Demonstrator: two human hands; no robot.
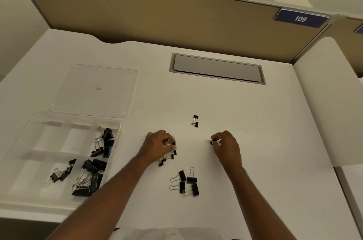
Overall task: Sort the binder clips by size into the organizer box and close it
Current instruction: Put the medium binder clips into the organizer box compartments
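Hands meet the white desk [255, 121] near the middle of the frame. Your left hand [160, 146] has its fingers curled together and pinches a small black binder clip [173, 143] at the fingertips, just above a little scatter of small clips [167, 158] lying on the desk under the wrist. Your right hand [227, 147] is also closed at the fingertips on a small clip [212, 141], to the right of centre. Two more small clips [194, 121] lie together above and between both hands. Below the hands, in the lower centre, four medium clips [185, 182] lie in a close group. At the lower left of the frame stands the clear organizer box [23, 161], open; large clips [104, 143] fill its right-hand compartments and medium ones [60, 174] lie in one lower compartment to their left. Its transparent lid [94, 90] lies flat on the desk just above the box, in the left part of the frame.
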